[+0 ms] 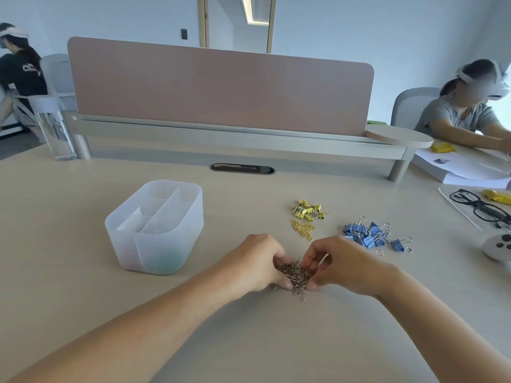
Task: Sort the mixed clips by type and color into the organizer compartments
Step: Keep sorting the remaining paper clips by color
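Left hand (254,261) and right hand (345,264) both gripped the silver clips (294,272), apparently gathering them; next move likely called for lifting the bunch into a free organizer (163,255) compartment

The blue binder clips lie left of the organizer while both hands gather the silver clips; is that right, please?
Not quite: the head view shows the blue binder clips right of the organizer; the left hand and right hand do gather the silver clips.
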